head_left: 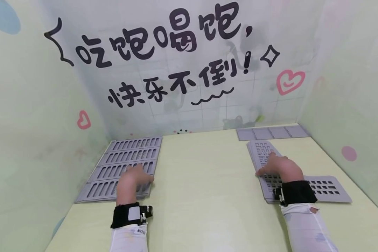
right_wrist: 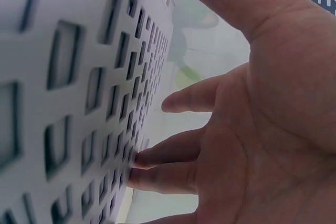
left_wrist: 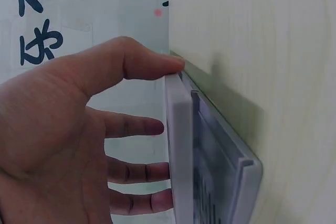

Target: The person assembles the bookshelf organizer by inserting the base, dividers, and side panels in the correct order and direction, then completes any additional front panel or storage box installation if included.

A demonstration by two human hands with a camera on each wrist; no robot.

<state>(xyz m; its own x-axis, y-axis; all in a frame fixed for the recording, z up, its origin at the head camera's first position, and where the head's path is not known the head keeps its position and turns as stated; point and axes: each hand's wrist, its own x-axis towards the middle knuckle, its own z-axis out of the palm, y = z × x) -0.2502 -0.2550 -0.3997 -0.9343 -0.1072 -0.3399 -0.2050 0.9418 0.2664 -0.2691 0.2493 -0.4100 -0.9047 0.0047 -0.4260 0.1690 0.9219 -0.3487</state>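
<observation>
My left hand [head_left: 130, 182] lies over the near right part of a stack of grey slotted panels [head_left: 133, 151] on the left. In the left wrist view the thumb touches the edge of the top panel [left_wrist: 181, 156], and fingertips reach its face; another panel [left_wrist: 252, 182] lies beneath. Over a stack of grey plates with small rectangular holes [head_left: 254, 154], on the right, is my right hand [head_left: 286, 168]. Its fingers are spread and fairly straight, some touching the holed plate [right_wrist: 34, 59] in the right wrist view. The thumb tip there is cut off.
Another holed grey plate [head_left: 341, 196] lies crosswise at the right, partly covered by the wrist. A flat grey piece with square sections [head_left: 261, 133] lies along the back right edge. Printed walls [head_left: 195, 115] enclose the pale tabletop [head_left: 204, 182] at the back and sides.
</observation>
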